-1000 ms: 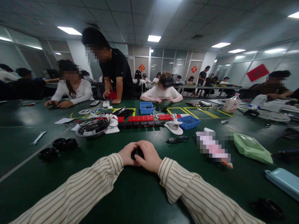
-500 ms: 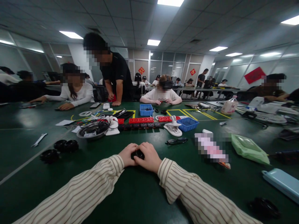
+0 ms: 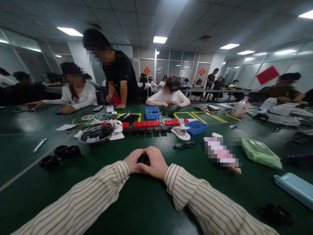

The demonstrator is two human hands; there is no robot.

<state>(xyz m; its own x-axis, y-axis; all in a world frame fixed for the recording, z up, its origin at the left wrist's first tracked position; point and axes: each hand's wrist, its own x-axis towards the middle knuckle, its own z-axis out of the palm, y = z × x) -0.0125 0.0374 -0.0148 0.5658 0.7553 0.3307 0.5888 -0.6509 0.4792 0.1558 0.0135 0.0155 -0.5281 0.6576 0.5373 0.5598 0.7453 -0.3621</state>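
My left hand (image 3: pixel 132 161) and my right hand (image 3: pixel 156 162) meet on the green table (image 3: pixel 137 202), both closed around one small black round part (image 3: pixel 143 159) held between them. Only a sliver of the part shows between the fingers. Both forearms wear striped sleeves and rest on the table. Black glasses (image 3: pixel 184 145) lie just beyond my right hand.
Black round parts (image 3: pixel 64 151) lie at the left, another (image 3: pixel 276 213) at the near right. A metal bowl (image 3: pixel 96 134), red strips (image 3: pixel 147 123), blue bins (image 3: pixel 196 127), a white clamp (image 3: pixel 181 130), a green pouch (image 3: pixel 260 151) and a light blue case (image 3: pixel 294 188) surround me. Several people sit across the table.
My hands stay clasped on the black part in the same spot. The camera view shifted slightly; the standing person in black leaned a little.
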